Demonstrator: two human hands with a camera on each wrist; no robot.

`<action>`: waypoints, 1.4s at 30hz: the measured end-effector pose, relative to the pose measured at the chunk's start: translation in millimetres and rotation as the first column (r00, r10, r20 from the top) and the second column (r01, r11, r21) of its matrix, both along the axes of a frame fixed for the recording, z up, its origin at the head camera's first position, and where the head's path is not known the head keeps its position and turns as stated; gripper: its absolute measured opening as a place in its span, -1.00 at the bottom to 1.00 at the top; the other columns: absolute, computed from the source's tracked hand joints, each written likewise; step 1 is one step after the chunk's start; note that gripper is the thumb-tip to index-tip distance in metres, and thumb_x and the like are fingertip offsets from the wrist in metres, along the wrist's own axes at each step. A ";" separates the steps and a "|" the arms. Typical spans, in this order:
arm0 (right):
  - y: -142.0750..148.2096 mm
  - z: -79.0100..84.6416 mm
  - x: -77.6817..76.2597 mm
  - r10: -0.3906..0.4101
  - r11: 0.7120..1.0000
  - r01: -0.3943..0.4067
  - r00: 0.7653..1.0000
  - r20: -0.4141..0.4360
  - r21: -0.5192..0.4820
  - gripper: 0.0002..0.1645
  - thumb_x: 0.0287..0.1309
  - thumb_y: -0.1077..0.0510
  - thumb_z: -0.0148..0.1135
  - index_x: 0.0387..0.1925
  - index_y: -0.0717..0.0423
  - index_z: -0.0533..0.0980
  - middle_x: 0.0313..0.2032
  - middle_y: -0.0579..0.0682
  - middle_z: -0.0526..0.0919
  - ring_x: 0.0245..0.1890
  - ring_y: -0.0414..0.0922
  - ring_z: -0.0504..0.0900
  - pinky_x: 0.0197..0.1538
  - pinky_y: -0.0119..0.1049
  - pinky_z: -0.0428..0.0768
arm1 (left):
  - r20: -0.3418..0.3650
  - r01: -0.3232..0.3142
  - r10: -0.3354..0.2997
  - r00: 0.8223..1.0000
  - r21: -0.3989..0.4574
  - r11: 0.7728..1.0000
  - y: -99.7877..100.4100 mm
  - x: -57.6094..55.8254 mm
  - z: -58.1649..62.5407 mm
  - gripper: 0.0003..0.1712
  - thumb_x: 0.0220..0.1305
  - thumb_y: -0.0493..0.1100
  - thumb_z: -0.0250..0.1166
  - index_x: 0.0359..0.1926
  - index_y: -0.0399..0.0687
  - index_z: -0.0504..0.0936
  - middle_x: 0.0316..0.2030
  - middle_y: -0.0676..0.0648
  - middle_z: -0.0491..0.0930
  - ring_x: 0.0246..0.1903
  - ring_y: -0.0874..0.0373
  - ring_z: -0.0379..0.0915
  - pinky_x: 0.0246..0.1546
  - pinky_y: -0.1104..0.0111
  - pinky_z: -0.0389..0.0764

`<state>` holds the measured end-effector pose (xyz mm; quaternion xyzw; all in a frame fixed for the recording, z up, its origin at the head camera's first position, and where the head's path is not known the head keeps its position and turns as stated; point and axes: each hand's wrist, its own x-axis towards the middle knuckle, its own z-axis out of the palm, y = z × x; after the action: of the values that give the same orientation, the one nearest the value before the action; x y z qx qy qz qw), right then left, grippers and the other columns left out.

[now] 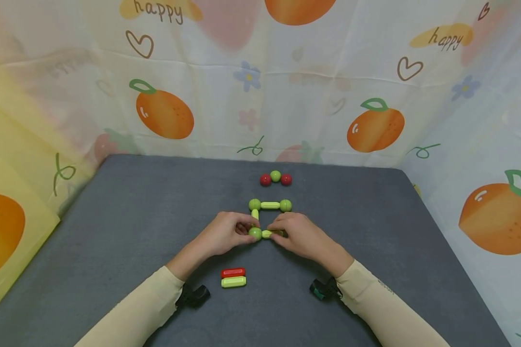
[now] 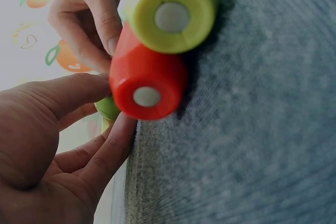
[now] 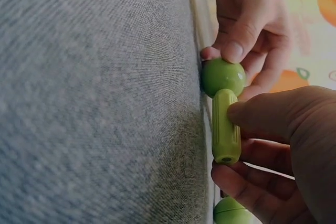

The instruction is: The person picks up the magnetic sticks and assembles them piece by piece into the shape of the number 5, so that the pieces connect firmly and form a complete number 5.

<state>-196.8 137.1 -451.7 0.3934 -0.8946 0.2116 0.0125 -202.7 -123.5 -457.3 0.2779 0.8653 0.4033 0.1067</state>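
Note:
In the head view my left hand pinches a green ball at the near left corner of a partly square frame on the table. My right hand holds a yellow-green ribbed rod between thumb and fingers. One end of that rod meets the ball; its other end points free, as the right wrist view shows. From the ball another yellow-green rod, partly behind my left fingers, runs away to a far green ball. A crosswise rod links that one to a third green ball.
Beyond the frame, two red balls flank a smaller-looking green ball. Nearer me, left of centre, a red rod and a yellow-green rod lie side by side. A patterned cloth hangs behind the dark grey table.

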 end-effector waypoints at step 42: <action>-2.0 22.3 -171.5 -0.183 0.978 0.168 0.975 0.125 0.123 -0.55 0.42 0.22 0.45 0.27 0.27 0.68 0.16 0.18 0.73 0.11 0.10 0.72 0.20 0.02 0.65 | 0.033 -0.030 0.030 0.999 0.002 1.000 -2.4 0.2 -0.6 -0.73 0.32 -0.21 0.61 0.03 0.05 0.85 -0.26 0.12 0.72 -0.29 0.30 0.68 -0.19 0.34 0.71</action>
<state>-368.2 135.1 -429.4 0.2975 -0.9350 0.1858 -0.0519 -202.5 -125.9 -457.9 0.2585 0.8669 0.4105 0.1147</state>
